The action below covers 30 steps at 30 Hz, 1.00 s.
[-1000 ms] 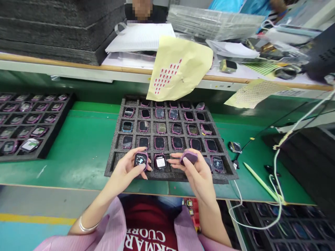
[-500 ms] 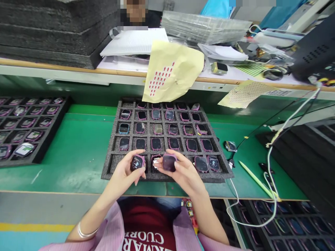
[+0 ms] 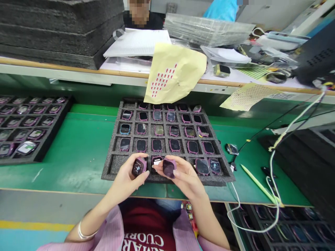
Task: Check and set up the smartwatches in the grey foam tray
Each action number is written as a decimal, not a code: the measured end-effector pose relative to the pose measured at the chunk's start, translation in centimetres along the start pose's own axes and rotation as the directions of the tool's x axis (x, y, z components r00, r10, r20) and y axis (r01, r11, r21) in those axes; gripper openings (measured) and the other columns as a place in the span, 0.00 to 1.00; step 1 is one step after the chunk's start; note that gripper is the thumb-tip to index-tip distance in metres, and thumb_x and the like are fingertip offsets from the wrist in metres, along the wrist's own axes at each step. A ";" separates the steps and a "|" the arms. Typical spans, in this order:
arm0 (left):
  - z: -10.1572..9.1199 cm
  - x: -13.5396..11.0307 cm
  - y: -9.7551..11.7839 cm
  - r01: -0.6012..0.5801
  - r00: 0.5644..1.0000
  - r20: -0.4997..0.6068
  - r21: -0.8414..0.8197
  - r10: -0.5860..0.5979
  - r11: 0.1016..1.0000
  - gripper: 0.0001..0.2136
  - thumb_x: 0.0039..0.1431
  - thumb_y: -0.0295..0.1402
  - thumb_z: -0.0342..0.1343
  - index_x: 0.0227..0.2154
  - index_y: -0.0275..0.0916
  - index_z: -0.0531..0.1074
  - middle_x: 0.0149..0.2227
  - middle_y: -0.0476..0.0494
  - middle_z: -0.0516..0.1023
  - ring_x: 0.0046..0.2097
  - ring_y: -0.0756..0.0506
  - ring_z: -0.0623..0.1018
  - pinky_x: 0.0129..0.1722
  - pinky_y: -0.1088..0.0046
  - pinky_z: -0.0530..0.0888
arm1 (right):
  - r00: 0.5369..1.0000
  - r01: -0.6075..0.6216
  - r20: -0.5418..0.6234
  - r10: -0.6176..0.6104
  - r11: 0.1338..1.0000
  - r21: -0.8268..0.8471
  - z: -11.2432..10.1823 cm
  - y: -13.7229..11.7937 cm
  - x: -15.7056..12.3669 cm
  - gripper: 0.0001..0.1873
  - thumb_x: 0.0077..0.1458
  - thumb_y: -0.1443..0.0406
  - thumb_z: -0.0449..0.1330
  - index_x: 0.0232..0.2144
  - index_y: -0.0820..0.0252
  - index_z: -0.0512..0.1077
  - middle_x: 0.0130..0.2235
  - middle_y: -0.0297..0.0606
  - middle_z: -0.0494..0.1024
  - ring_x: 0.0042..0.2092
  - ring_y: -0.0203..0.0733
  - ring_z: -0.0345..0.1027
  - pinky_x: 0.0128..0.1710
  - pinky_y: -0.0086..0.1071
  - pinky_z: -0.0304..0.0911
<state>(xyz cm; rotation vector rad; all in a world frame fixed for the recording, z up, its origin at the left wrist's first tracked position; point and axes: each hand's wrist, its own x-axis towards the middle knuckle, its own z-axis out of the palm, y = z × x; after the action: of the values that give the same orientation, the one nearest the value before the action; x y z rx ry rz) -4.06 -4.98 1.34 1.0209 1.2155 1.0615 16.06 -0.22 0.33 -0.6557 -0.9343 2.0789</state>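
My left hand (image 3: 130, 177) is closed around a purple-framed smartwatch case (image 3: 139, 167) whose screen is lit with a watch face. In my right hand (image 3: 186, 176) I grip a second purple smartwatch case (image 3: 169, 168) with a dark screen. Both hands are above the front row of a black foam tray (image 3: 119, 164) with square compartments. Purple watch cases lie in most of its compartments, and one case in the third row is blue (image 3: 125, 129). Between my hands, a watch with a white label on its screen (image 3: 157, 160) sits in the front row, partly covered by my right fingers.
Another foam tray of watches (image 3: 49, 139) stands at the left. To the right lie a light green pen (image 3: 259, 183), a white cable (image 3: 272, 170) and a loose watch (image 3: 231, 149). A yellow sticker sheet (image 3: 180, 76) hangs from the shelf over the tray's back edge.
Both watches stay in my hands. The left one has tilted and turned slightly, and my left thumb has moved off its lower edge. The view has shifted a little.
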 end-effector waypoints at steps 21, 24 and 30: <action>-0.6 -1.0 -0.1 -0.039 0.997 -0.066 0.007 0.039 0.999 0.17 0.57 0.30 0.55 0.49 0.42 0.64 0.26 0.54 0.65 0.21 0.54 0.65 0.20 0.79 0.64 | 0.988 0.152 -0.013 -0.154 0.984 -0.095 1.1 -0.4 -0.5 0.15 0.47 0.64 0.69 0.39 0.51 0.75 0.41 0.40 0.79 0.47 0.55 0.73 0.52 0.58 0.61; -0.5 -1.0 -0.1 -0.037 0.998 -0.045 0.026 0.038 0.999 0.15 0.56 0.29 0.55 0.47 0.42 0.65 0.27 0.53 0.66 0.22 0.54 0.65 0.21 0.79 0.63 | 0.989 0.145 0.004 -0.145 0.985 -0.089 1.2 -0.5 -0.5 0.15 0.47 0.64 0.69 0.39 0.53 0.75 0.40 0.41 0.79 0.47 0.56 0.74 0.51 0.57 0.63; -0.4 -0.8 -0.1 -0.062 0.998 -0.021 0.109 0.065 0.992 0.18 0.55 0.28 0.55 0.50 0.41 0.64 0.32 0.50 0.68 0.27 0.52 0.67 0.27 0.78 0.66 | 0.993 0.120 0.012 -0.119 0.991 -0.067 1.1 -0.5 -0.3 0.15 0.46 0.65 0.70 0.39 0.54 0.75 0.41 0.40 0.79 0.47 0.56 0.74 0.53 0.58 0.61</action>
<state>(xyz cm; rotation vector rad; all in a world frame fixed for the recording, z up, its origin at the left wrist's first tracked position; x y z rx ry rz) -4.52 -5.79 1.40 1.1392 1.2793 1.0695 15.61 -0.67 1.41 -0.6118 -1.0270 1.9528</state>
